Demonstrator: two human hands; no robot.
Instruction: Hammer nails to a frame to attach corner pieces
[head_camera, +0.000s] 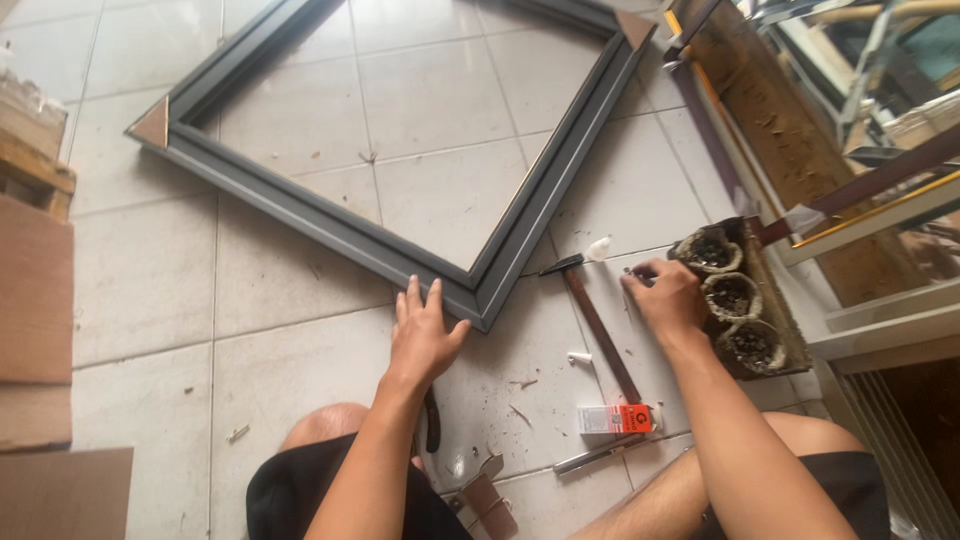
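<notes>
Two hands busy: left hand (424, 335) flat, fingers released, steadying the grey frame (480, 290); right hand (665, 297), three o'clock, pinches something small beside the hammer (600, 325); next, careful placing at the corner.

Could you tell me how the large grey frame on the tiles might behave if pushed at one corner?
The large grey mitred frame looks rigid, so it would probably pivot whole. Lying flat on smooth floor tiles, it likely slides easily. The left hand pressing its near corner would resist that.

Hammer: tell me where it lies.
In the head view, the hammer lies on the floor tiles right of the grey frame corner, just left of the right hand.
</notes>
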